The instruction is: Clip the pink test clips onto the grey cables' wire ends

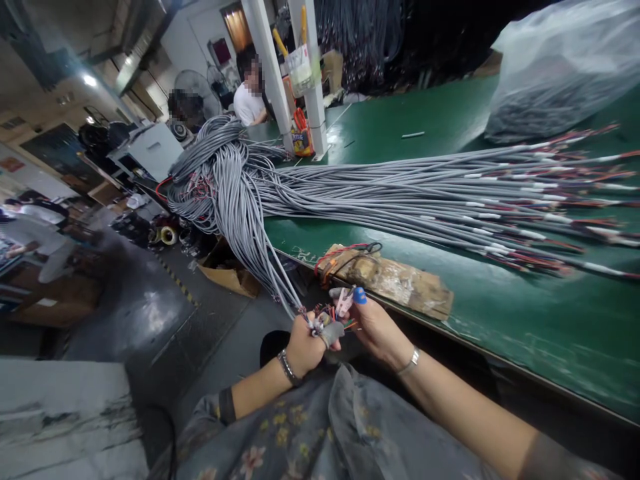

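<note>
My left hand (306, 348) is closed round the ends of several grey cables (283, 283), which hang over the table edge to it. Thin coloured wires (327, 313) fan out from the cable ends between my hands. A grey covering wraps my left thumb. My right hand (377, 327), with blue tape on one digit and grey on another, pinches a small pale pink piece (344, 301) beside these wires. Its exact kind is too small to make out.
A large grey cable bundle (350, 183) lies along the green table (525, 333), its stripped ends at the right. Near the edge is a worn wooden block (400, 280). A plastic bag (565, 73) stands behind; a white post (315, 80) rises mid-table. Another person (250, 97) sits beyond.
</note>
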### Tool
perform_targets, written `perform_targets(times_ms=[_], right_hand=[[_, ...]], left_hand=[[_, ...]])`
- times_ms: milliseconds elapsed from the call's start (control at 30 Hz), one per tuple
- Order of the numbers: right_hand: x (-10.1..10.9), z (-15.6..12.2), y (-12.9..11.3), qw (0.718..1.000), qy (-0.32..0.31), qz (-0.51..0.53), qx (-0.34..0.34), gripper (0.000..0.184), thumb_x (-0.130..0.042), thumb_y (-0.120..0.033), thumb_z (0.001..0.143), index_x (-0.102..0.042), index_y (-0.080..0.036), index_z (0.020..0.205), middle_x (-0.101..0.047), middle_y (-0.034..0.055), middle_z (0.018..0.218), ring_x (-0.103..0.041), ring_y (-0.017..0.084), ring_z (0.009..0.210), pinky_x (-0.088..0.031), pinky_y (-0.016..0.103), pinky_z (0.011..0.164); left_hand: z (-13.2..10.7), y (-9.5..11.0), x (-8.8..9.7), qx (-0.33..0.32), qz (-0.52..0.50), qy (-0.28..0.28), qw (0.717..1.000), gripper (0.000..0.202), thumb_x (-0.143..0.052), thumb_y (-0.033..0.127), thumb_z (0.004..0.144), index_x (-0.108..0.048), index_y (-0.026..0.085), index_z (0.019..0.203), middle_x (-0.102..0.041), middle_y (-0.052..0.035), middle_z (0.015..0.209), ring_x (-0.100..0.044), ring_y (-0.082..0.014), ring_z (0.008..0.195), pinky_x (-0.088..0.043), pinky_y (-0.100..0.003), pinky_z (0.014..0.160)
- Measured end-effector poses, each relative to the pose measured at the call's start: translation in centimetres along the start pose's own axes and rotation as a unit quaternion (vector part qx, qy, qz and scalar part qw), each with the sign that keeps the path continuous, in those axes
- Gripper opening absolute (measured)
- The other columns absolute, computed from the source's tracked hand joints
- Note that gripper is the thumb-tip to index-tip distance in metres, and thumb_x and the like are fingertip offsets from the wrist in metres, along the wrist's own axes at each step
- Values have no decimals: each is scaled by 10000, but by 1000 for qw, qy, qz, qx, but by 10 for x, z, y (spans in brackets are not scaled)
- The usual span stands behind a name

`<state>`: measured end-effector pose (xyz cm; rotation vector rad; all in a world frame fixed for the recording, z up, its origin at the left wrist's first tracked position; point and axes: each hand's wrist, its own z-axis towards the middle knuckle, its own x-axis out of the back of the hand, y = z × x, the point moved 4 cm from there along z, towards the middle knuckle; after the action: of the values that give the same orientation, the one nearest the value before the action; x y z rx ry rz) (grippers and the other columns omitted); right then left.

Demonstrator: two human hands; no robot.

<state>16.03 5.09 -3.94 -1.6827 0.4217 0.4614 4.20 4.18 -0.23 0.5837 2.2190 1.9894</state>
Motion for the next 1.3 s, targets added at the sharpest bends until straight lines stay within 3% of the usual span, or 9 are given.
perform_targets(times_ms=[133, 300, 700, 900, 1033, 1133, 1300], right_hand=[[0, 1, 0, 996, 37, 75, -17, 534, -684, -723, 566, -605, -195, 590, -523, -25, 524, -418, 122, 511, -345, 268, 525], [0, 0, 3, 994, 56, 93, -32, 528, -708, -708, 550, -633, -191, 624, -550, -18, 542, -437, 131, 536, -354, 275, 544], [-1, 2, 8, 993, 24, 112, -25, 506, -644, -695, 656, -607, -192, 615, -528, -11, 564, -452, 140, 541, -401, 294, 564], [1, -10, 10, 982, -35, 146, -113, 554, -675, -730, 575, -656, -201, 738, -606, 17, 687, -502, 128, 568, -417, 258, 534], [2, -24, 15, 983, -99, 78, -136, 479, -775, -612, 563, -651, -184, 739, -589, 9, 663, -502, 119, 573, -403, 252, 540], [2, -29, 15, 991, -72, 6, -110, 418, -825, -503, 562, -631, -176, 736, -567, -16, 609, -460, 100, 534, -355, 239, 516], [-5, -29, 10, 996, -38, -27, -83, 403, -798, -516, 583, -607, -176, 685, -575, -17, 554, -438, 101, 504, -314, 238, 487]], left_hand=[[1, -2, -1, -5, 10, 0, 1000, 414, -663, 480, 718, -559, 171, 462, -564, -14, 437, -514, -110, 426, -440, -229, 487], [0, -5, 0, 1, 7, 11, 1000, 396, -667, 457, 714, -554, 171, 465, -553, -11, 429, -505, -107, 416, -434, -228, 481], [1, -6, 0, -11, 7, 15, 1000, 426, -656, 500, 725, -551, 171, 474, -555, -12, 427, -513, -110, 416, -441, -226, 473], [-7, -4, 6, -22, 7, 24, 999, 470, -653, 561, 713, -538, 173, 476, -553, -14, 434, -518, -111, 418, -446, -230, 471], [-12, -1, 10, -30, 17, 32, 999, 467, -643, 586, 713, -529, 178, 518, -562, -12, 448, -527, -116, 430, -443, -229, 469], [-13, -1, 11, -42, 27, 34, 998, 463, -637, 592, 716, -522, 182, 532, -567, -13, 454, -540, -124, 438, -445, -234, 472], [-13, 1, 11, -74, 53, -2, 996, 466, -609, 571, 753, -539, 175, 518, -592, -31, 475, -548, -124, 456, -453, -242, 506]])
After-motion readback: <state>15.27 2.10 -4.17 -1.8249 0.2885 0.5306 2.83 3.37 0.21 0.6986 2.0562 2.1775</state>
